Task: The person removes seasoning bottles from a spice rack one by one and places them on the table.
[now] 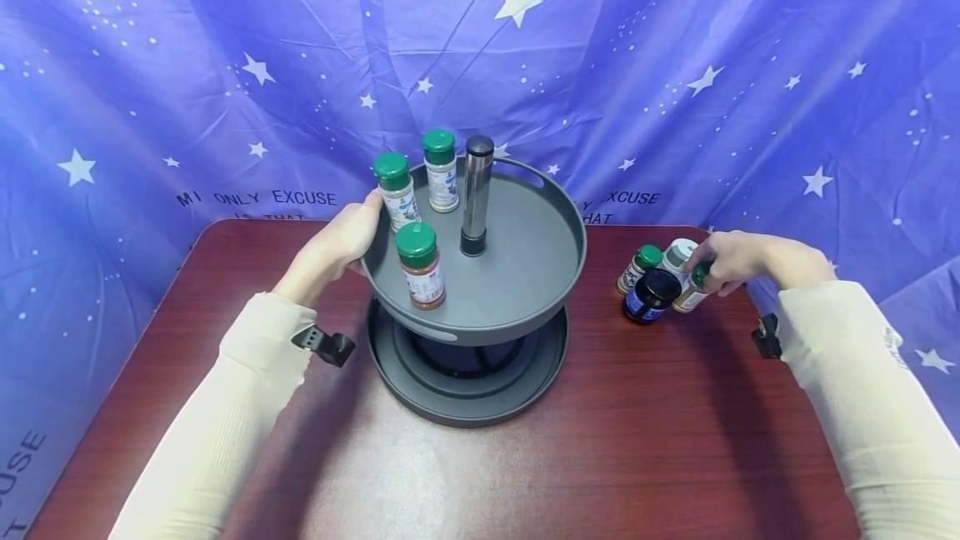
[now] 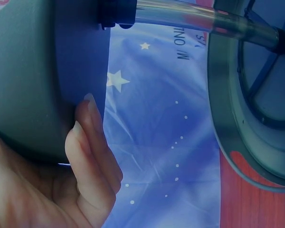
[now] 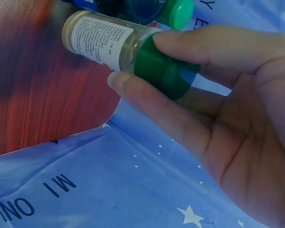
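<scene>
A grey two-tier turntable rack [image 1: 517, 265] stands on the table, its tiers joined by a metal post [image 1: 477, 198]. My left hand [image 1: 356, 232] grips the upper tier's left rim, with fingers [image 2: 92, 156] curled beneath it in the left wrist view. Three green-capped spice jars stand on that tier: a front one [image 1: 422, 267] with reddish contents, a left one [image 1: 397, 194] and a back one [image 1: 441, 173]. At the right, my right hand [image 1: 731, 259] pinches another green-capped spice jar [image 3: 104, 42] by its cap, thumb and fingers on opposite sides.
Beside the pinched jar stand a dark jar with a blue label [image 1: 651, 297], a white-capped bottle [image 1: 678, 257] and a green-capped jar [image 1: 639, 269]. A starry blue curtain [image 1: 420, 40] hangs behind the reddish wooden table [image 1: 600, 432].
</scene>
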### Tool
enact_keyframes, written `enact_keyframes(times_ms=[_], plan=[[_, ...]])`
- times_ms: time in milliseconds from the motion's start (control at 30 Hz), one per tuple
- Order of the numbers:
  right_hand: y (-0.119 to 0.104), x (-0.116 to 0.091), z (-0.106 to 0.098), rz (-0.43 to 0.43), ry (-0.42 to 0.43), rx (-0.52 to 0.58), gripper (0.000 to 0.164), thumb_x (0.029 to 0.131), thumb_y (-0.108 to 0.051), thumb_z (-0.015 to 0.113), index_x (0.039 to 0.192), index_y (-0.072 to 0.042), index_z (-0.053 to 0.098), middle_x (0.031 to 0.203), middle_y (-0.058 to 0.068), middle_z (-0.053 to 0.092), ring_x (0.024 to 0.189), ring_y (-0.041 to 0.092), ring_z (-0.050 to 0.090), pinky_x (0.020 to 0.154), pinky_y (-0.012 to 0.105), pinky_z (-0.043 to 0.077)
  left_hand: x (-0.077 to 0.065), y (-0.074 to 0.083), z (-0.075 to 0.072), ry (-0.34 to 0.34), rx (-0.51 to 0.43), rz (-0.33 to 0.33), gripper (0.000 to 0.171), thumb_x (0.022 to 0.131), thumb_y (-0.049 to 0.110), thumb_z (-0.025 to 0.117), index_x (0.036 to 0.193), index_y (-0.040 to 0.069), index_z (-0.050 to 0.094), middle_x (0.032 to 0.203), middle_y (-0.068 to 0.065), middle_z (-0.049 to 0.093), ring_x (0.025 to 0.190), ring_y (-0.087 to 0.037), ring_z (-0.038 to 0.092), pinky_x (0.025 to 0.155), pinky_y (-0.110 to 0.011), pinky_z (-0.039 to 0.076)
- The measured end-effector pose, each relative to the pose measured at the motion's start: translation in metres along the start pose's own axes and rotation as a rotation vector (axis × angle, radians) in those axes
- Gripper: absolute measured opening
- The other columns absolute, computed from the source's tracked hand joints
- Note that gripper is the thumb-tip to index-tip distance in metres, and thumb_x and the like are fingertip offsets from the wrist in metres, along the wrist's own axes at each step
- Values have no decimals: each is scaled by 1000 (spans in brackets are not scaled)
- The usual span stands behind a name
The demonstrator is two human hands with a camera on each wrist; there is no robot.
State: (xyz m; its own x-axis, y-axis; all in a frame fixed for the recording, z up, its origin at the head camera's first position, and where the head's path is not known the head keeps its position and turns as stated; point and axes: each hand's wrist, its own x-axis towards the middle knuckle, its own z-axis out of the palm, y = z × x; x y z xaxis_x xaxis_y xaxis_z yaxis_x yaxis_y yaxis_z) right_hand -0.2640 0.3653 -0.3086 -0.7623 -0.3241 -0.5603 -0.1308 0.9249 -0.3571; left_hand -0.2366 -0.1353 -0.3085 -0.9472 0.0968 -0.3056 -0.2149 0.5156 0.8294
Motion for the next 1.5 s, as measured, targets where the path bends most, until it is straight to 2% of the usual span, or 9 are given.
enact_keyframes(times_ms=[100,233,500,600,833,933,1067,1333,1500], plan=[[-1,1,1,7,11,-18,51,69,4,69,116,20,56,100,32,65,74,20,65,65,37,64,0,-1,0,2,-4,1,78,101,51,3,115,-7,54,100,-22,57,58,-16,61,54,-38,60],[0,3,2,7,16,-62,50,72,-2,74,116,17,58,94,26,69,63,17,64,56,35,62,1,-1,0,3,-3,2,78,101,51,3,114,-7,53,100,-22,57,58,-15,61,53,-37,59],[3,5,6,4,48,-52,50,77,-6,76,117,18,58,102,39,63,58,19,67,55,38,64,0,-1,0,9,5,-1,77,101,50,3,115,-7,53,101,-23,56,58,-16,60,54,-38,59],[4,5,7,3,61,-48,48,78,-5,75,116,18,59,102,40,61,58,20,67,55,38,64,0,-1,0,9,10,-3,78,101,50,2,117,-8,53,103,-24,56,60,-16,60,55,-38,59],[5,5,10,-16,81,-125,48,79,-11,76,116,16,60,83,22,69,51,21,66,47,37,61,-1,1,0,4,8,-1,79,101,51,2,117,-8,53,103,-23,56,60,-16,60,55,-38,59],[7,7,12,-26,97,-159,45,79,-14,76,114,14,63,81,18,70,53,20,66,46,35,61,-1,1,0,5,3,-2,79,101,51,3,116,-8,53,101,-23,56,59,-16,61,55,-38,59],[11,10,15,-35,98,-166,41,80,-14,76,111,10,66,87,22,70,55,20,66,45,35,60,-1,0,1,7,-4,-1,78,101,51,4,115,-7,53,101,-23,56,58,-16,60,53,-37,59],[10,13,22,-10,118,-136,42,81,-10,74,114,13,62,105,45,56,50,23,67,43,36,61,0,0,0,2,2,1,78,101,50,3,118,-8,52,103,-24,55,58,-16,60,53,-37,59],[10,16,27,1,161,-130,36,80,-5,72,110,12,63,100,44,55,45,25,66,42,36,60,0,-1,0,6,2,-4,76,102,49,4,116,-8,53,100,-23,56,56,-16,60,52,-37,59]])
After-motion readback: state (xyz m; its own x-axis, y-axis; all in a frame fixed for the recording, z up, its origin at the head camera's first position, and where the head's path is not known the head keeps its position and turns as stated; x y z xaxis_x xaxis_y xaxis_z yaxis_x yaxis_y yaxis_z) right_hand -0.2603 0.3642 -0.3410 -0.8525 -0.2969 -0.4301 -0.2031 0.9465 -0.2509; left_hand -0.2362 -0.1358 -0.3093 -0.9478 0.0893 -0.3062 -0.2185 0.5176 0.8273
